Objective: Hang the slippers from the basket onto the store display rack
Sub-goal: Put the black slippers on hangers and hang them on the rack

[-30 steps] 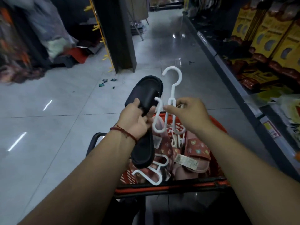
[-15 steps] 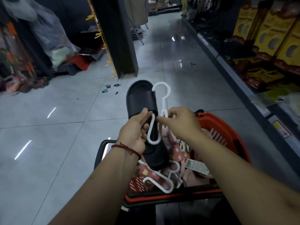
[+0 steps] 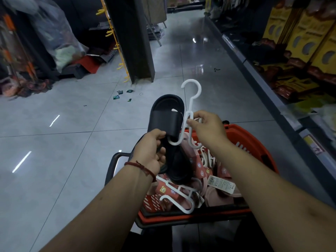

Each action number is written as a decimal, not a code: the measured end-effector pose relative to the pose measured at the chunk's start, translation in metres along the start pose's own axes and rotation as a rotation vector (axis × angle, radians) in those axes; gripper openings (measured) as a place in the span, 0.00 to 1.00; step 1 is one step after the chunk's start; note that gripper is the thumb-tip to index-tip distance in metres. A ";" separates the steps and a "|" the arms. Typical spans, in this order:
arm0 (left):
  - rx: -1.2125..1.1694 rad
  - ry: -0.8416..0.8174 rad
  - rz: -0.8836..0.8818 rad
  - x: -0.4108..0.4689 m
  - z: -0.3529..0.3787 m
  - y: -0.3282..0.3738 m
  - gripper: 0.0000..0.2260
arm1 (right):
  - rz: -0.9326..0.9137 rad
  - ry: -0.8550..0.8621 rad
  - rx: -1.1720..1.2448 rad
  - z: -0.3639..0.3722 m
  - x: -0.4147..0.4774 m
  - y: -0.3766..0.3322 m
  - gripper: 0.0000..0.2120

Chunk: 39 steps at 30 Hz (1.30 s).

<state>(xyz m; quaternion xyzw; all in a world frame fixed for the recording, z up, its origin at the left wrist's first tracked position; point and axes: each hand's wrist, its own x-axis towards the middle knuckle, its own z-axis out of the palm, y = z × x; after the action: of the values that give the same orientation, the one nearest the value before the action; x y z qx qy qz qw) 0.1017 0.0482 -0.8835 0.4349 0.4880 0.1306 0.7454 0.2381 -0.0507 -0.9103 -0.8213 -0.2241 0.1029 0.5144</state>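
My left hand [image 3: 154, 151] grips a black slipper [image 3: 167, 115] held above the orange basket [image 3: 254, 140]. A second black slipper seems to lie behind it, under my palm. My right hand [image 3: 209, 128] pinches the stem of a white plastic hanger [image 3: 190, 106], its top hook pointing up. The hanger's lower left hook sits under the black slipper's strap. Inside the basket lie pink slippers [image 3: 214, 193] with red printed cards, a price tag and another white hanger [image 3: 181, 199].
A dark pillar [image 3: 134, 39] with yellow display pegs [image 3: 112, 33] stands ahead on the left. Shelving with yellow-packaged goods [image 3: 300, 46] lines the right side. Grey tiled floor [image 3: 54, 142] stretches ahead, with small scraps [image 3: 121, 94] on it. Bagged goods [image 3: 54, 33] pile at far left.
The white hanger has come against the black slipper and its lower hook has gone under the strap. The view has shifted, so the basket and hands sit lower and closer.
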 end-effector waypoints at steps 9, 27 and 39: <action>0.587 0.141 0.533 0.000 -0.024 -0.003 0.14 | -0.090 0.001 -0.069 0.000 -0.001 -0.004 0.04; 1.634 0.385 1.266 0.024 -0.037 0.025 0.43 | -0.191 -0.152 0.232 0.007 -0.013 -0.014 0.13; 1.637 0.412 1.016 0.038 -0.072 0.024 0.44 | 0.141 -0.647 -0.418 0.045 -0.030 0.018 0.13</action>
<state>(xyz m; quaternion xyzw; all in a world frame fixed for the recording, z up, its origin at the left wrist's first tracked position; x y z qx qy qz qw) 0.0651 0.1234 -0.8990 0.9435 0.3033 0.1304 -0.0302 0.1985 -0.0351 -0.9485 -0.8469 -0.3338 0.3438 0.2305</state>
